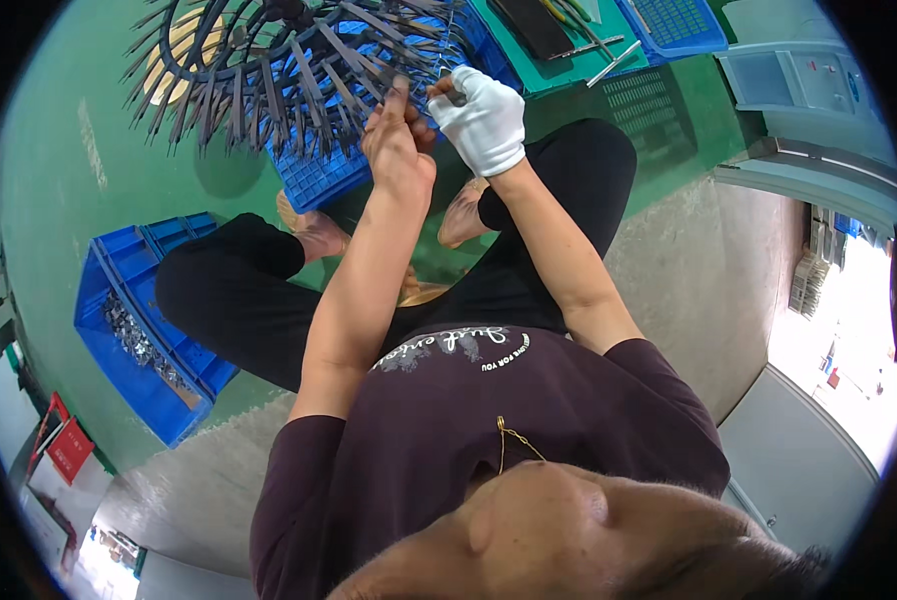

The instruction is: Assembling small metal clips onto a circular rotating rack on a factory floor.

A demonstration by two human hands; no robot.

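Note:
Both my hands are stretched out over a blue crate point(314, 180) in front of my knees. Across the crate lies a ring of long dark grey metal strips point(279, 70) fanned out like spokes. My left hand point(399, 145) is bare, and its fingers pinch the end of one dark strip point(397, 92). My right hand point(484, 120) wears a white glove and pinches a small dark part point(456, 97) right beside the left fingertips. The two hands touch each other.
A second blue crate point(119, 270) holding small shiny metal pieces sits on the green floor to my left. A green tray point(559, 60) with tools and a blue basket point(674, 25) lie beyond my hands. Grey machine housing point(809, 90) stands at the right.

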